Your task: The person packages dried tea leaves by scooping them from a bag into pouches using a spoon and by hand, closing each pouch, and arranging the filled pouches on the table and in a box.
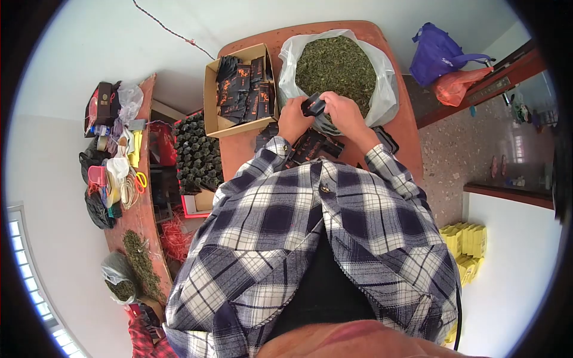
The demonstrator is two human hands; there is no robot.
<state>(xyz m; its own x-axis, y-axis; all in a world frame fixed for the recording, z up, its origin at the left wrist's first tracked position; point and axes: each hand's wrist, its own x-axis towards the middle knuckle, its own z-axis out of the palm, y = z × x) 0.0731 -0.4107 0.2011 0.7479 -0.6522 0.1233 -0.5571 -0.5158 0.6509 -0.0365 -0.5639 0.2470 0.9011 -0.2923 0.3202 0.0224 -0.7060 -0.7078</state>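
Both hands are at the near edge of a clear plastic bag [388, 89] of dried green leaves [337, 65]. A small black packet [313, 105] is between them. My left hand [295, 120] has its fingers closed on the packet's left side. My right hand [345, 113] pinches its right side. To the left, a cardboard box [211, 98] holds several black packets with orange print [242, 80]. More black packets [310, 146] lie on the table just below my hands, partly hidden by the shirt.
The reddish table [409, 143] carries the bag and box. A red-edged box [190, 206] of black packets [197, 149] stands left. A side table [128, 230] holds scissors [141, 181] and loose leaves. A purple bag [436, 56] hangs right; yellow packs [468, 241] are stacked lower right.
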